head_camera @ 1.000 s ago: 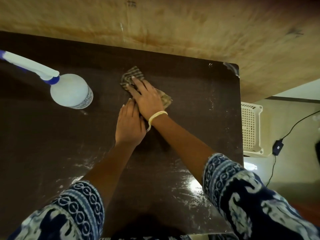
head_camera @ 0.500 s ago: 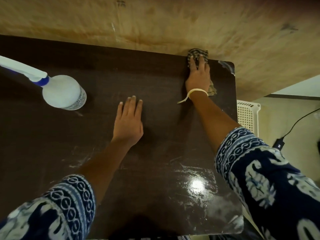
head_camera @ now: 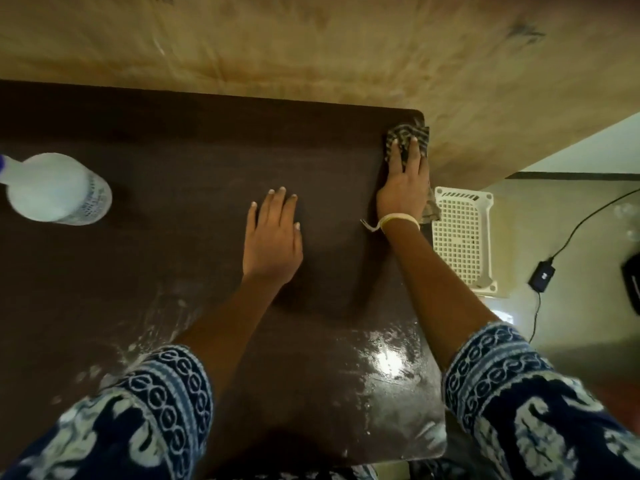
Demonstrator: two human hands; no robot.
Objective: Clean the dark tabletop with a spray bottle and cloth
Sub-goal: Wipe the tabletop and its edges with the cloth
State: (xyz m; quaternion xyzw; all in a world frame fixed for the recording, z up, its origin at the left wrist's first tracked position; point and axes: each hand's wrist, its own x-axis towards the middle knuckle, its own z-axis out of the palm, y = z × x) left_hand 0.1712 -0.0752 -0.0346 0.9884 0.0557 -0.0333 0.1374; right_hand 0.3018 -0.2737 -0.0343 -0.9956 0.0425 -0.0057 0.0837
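Observation:
The dark tabletop fills most of the view. My right hand presses a checked cloth flat against the table's far right corner, fingers straight on top of it. Part of the cloth hangs over the right edge by my wrist. My left hand rests flat on the middle of the table, fingers together. A white spray bottle with a blue collar stands at the left, its head cut off by the frame edge.
A stained wall rises behind the table. White smears and a wet shiny patch lie on the near side. On the floor to the right stand a white lattice basket and a black adapter with cable.
My right hand has swept the cloth from the table's middle to the far right corner, then down along the right edge. My left hand has stayed put.

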